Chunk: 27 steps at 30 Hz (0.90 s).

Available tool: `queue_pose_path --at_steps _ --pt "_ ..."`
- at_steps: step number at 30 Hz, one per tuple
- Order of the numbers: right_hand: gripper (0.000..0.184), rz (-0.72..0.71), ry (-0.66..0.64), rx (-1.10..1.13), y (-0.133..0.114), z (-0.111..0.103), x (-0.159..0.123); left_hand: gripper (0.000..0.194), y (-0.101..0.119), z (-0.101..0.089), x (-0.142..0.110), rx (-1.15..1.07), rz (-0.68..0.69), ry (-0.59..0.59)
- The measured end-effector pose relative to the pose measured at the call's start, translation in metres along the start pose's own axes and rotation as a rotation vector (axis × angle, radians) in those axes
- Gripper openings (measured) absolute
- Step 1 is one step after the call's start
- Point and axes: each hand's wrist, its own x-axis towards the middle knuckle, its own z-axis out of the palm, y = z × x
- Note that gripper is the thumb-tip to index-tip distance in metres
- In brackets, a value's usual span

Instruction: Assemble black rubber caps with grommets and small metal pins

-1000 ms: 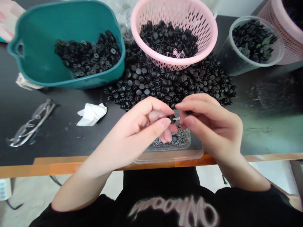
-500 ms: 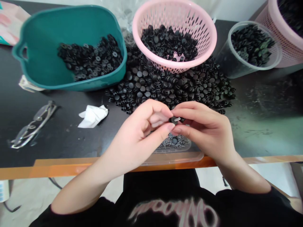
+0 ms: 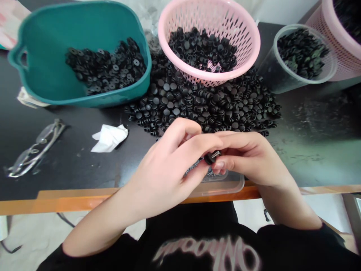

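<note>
A black plastic cap (image 3: 212, 157) with a metal insert is pinched over the desk (image 3: 316, 162) between the fingertips of the left hand (image 3: 166, 171) and right hand (image 3: 248, 156), which are together. Below it, a clear plastic tray (image 3: 235, 183) of screws (image 3: 193, 170) sits at the desk's front edge. A heap of matching caps (image 3: 197, 105) lies just behind the hands.

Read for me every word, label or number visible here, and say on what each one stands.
"Wh...": pink script, upside down in this view, on the black shirt; the rest is too blurred to read.
The pink-printed paper at the top left: too blurred to read.
</note>
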Motion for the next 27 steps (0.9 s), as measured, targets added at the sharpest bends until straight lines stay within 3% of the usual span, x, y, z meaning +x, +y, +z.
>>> queue_pose_path --at_steps 5,9,14,16,22,27 --pt "0.007 0.019 -0.095 0.055 -0.001 -0.001 0.000 0.034 -0.001 -0.005 -0.002 -0.008 0.087 -0.014" --pt "0.005 -0.059 -0.255 -0.084 -0.001 -0.005 0.000 0.027 0.000 -0.009 0.000 0.021 0.164 -0.145" --pt "0.015 -0.029 -0.493 -0.202 0.001 -0.009 0.001 0.022 -0.002 -0.008 0.003 0.044 0.289 -0.304" --pt "0.014 -0.020 -0.497 -0.253 0.001 -0.011 0.001 0.019 -0.002 -0.007 0.004 0.061 0.294 -0.310" --pt "0.009 -0.066 -0.445 -0.292 0.000 -0.015 -0.001 0.018 0.002 -0.006 0.005 0.063 0.292 -0.188" --pt "0.009 -0.077 -0.406 -0.287 0.005 -0.011 -0.003 0.014 0.001 -0.002 0.003 0.011 0.278 -0.176"
